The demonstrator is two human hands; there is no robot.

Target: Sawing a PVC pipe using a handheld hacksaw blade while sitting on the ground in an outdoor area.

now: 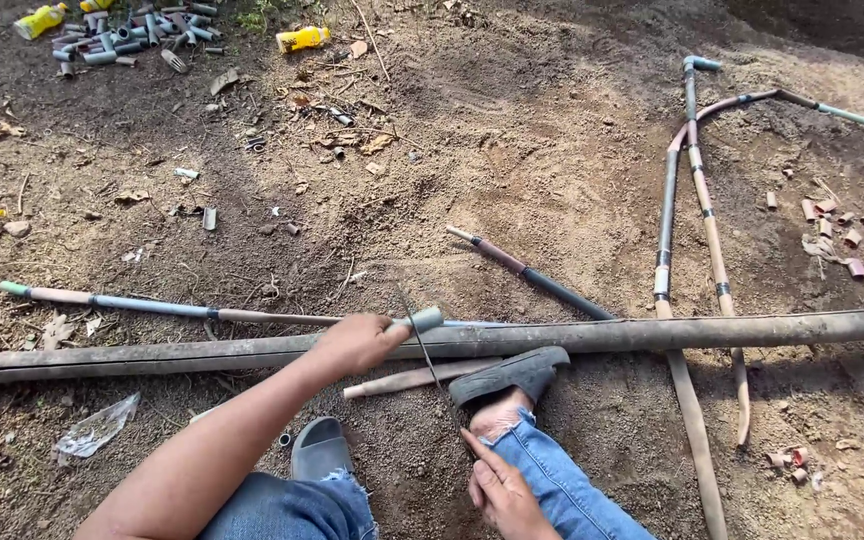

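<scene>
On the bare dirt ground (pixel 512 130), seen from the head camera, the left hand (pixel 357 342) is wrapped around a thin grey plastic pipe (pixel 252 315), pinning it against a long thick dusty pipe (pixel 652 335) that a dark sandal (pixel 512 372) also steadies. Lower down, the right hand (pixel 500 492) grips a slim hacksaw blade (pixel 422 345) crossing the thin pipe beside the left fingers. Judging by that closeness, a slipping blade could nick them, or the pipe could roll
</scene>
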